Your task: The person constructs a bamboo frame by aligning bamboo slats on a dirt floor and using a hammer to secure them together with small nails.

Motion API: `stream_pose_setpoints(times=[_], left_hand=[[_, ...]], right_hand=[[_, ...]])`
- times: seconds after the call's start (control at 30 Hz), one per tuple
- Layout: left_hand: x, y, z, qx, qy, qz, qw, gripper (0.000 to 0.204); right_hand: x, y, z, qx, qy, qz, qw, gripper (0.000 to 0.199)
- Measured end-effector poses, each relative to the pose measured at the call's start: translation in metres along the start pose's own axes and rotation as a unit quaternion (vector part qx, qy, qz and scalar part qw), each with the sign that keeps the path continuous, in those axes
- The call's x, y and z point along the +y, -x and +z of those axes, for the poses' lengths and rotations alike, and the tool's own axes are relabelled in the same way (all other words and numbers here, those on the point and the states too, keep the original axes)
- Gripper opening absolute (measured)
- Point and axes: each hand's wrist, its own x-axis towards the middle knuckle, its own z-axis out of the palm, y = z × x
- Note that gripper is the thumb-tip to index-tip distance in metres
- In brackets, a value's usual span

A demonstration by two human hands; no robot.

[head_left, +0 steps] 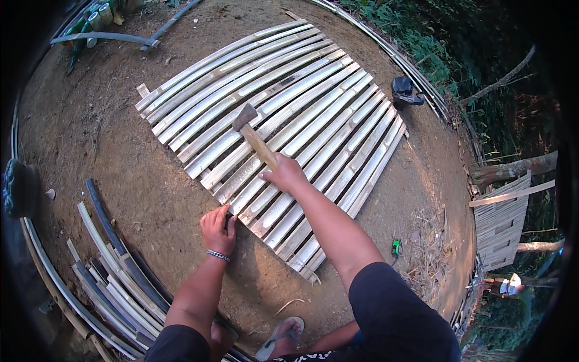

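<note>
A panel of split bamboo slats [295,142] lies on the ground in front of me, its strips side by side with narrow gaps. My right hand [286,175] is closed round the wooden handle of a hammer [258,143], whose dark metal head is over the middle of the panel. At the panel's near left edge, my left hand [218,230] is low with its fingers bent and its fingertips at the slat ends. What those fingers hold, if anything, is hidden. A chain bracelet [218,256] circles my left wrist.
Loose split bamboo strips [117,283] lie in a pile at the lower left. A black plastic bag [406,92] sits beyond the panel's right corner, and a small green object [396,247] lies right of it. A woven panel [502,223] stands far right, near a distant person [510,285].
</note>
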Motion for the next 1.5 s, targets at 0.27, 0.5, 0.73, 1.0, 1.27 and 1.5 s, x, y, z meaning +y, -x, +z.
stream_pose_setpoints(times=[0.27,0.5,0.73,1.0,1.27,1.5], left_hand=[[0.001,0.001,0.001,-0.001,-0.002,-0.003,1.000,0.041],[0.001,-0.001,-0.001,0.001,-0.011,0.003,1.000,0.041],[0.004,-0.001,-0.001,-0.009,-0.009,0.000,1.000,0.042],[0.001,0.000,0.001,-0.008,-0.012,0.000,1.000,0.041],[0.005,-0.002,-0.001,-0.009,-0.003,-0.007,1.000,0.043],[0.004,-0.001,0.000,-0.011,0.002,-0.005,1.000,0.043]], right_hand=[[-0.003,0.000,0.004,0.030,-0.119,0.042,0.992,0.054],[-0.010,0.009,0.002,0.008,-0.219,0.104,0.970,0.050],[0.002,-0.002,0.025,0.072,-0.363,0.122,0.921,0.046],[0.001,-0.001,0.026,0.084,-0.299,0.113,0.944,0.051],[-0.005,0.006,0.017,0.072,-0.323,0.124,0.935,0.053],[0.015,0.045,0.000,0.139,-0.326,0.118,0.928,0.047]])
